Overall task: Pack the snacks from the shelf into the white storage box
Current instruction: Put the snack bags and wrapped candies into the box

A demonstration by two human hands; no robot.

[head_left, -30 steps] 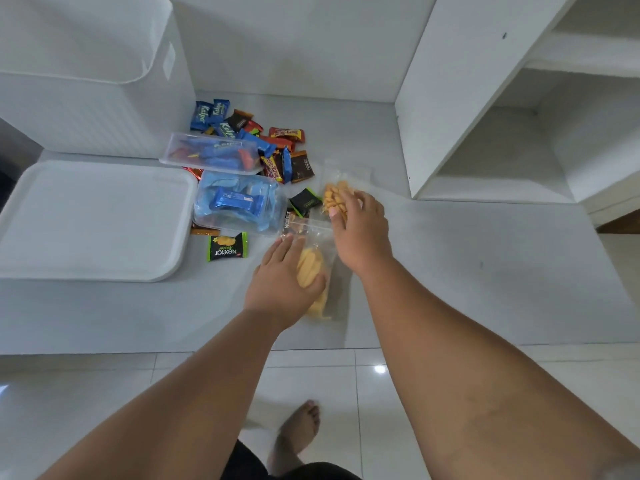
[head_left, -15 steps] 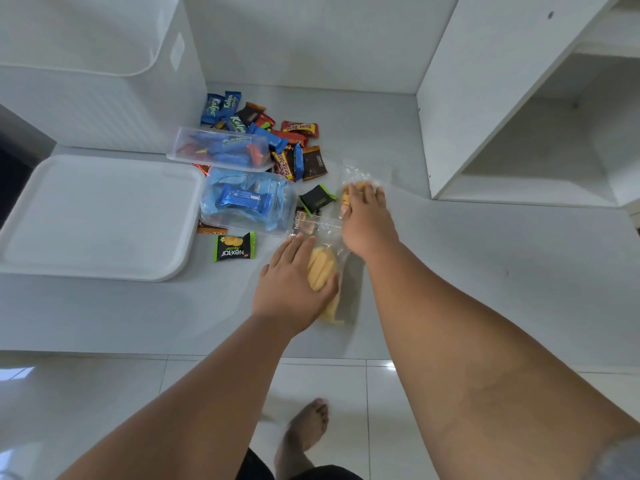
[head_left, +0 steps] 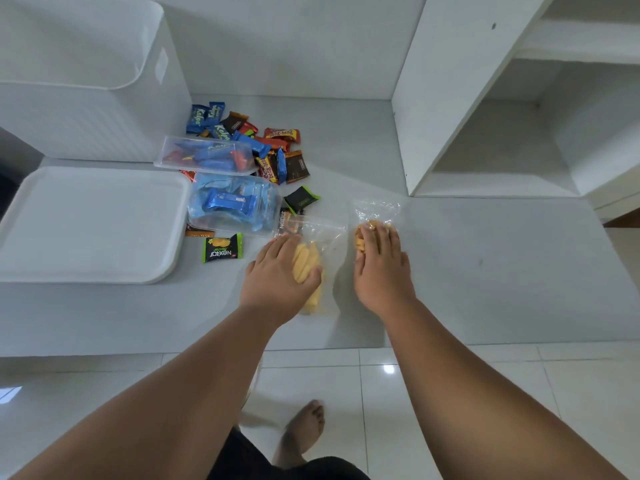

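Note:
Two clear plastic bags lie side by side on the white surface. My left hand holds the bag of pale yellow sticks, with the thumb across the sticks. To its right, my right hand covers the bag of orange snacks; its fingers are over the contents and the thumb is hidden. The white storage box stands at the far left, and its inside is not visible. Loose wrapped snacks are piled beyond my left hand.
The box's white lid lies flat at the left. Two clear tubs holding blue packets sit beside it, with a Nextar pack in front. A white shelf unit rises at the right. Tiled floor and a bare foot lie below.
My right hand brought the orange snack bag down onto the surface and slid it right, apart from the yellow bag. My left hand stayed on its bag.

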